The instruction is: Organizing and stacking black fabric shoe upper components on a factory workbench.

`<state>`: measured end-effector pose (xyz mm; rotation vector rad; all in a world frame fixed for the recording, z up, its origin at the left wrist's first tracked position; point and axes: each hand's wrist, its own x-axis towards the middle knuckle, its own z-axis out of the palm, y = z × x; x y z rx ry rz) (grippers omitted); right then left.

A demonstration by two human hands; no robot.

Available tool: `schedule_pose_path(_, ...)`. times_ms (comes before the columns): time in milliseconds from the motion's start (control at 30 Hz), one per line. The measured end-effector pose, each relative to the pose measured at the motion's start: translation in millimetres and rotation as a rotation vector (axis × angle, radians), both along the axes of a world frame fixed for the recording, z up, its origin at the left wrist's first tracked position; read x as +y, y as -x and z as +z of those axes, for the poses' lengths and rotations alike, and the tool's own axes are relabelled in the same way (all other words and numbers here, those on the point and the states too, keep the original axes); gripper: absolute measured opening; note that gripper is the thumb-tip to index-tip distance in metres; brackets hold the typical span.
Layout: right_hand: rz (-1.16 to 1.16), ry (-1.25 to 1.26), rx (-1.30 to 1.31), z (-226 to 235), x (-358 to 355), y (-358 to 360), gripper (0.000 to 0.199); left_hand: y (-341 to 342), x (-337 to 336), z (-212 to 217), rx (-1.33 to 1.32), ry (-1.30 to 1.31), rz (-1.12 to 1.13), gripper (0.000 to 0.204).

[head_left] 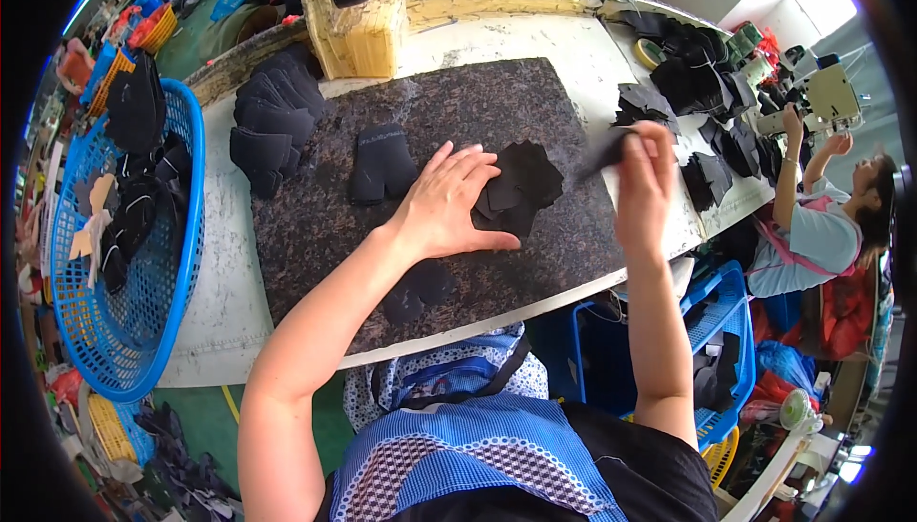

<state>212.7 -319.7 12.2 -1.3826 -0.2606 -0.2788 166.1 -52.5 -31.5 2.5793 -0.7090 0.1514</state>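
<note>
- At the lower edge of the frame is a blue patterned apron (458, 426).
- Above it, a dark mottled board (315, 245) lies on the pale table (215, 307).
- The left hand (444, 202) is in the centre, over the board, with thumb and fingers spread wide; whether it presses anything, I cannot tell.
- Just right of this hand, a pile of black pieces (530, 183) lies in an uneven fan on the board.
- The right hand (645, 178), right of centre, is raised and pinches a dark piece (604, 151), blurred.
- Left of centre lies a two-lobed black piece (380, 169).
- Farther, at upper left, a fanned black stack (277, 111) spreads.
- At the right edge, a co-worker (812, 245) sits near a sewing machine (831, 102).
</note>
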Motion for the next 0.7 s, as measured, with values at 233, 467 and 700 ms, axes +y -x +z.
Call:
schedule_pose_path(233, 0.573, 0.669, -0.231, 24, 40, 106, 0.027, 134, 9, 59, 0.632, 0.640, 0.157, 0.033)
schedule_pose_path(467, 1.075, 0.424, 0.829, -1, 48, 134, 0.025, 218, 36, 34, 0.742, 0.941, 0.465, 0.016)
schedule_pose_path(700, 0.735, 0.778, 0.451, -9, 108, 82, 0.021, 164, 51, 27, 0.716, 0.810, 0.628, 0.025)
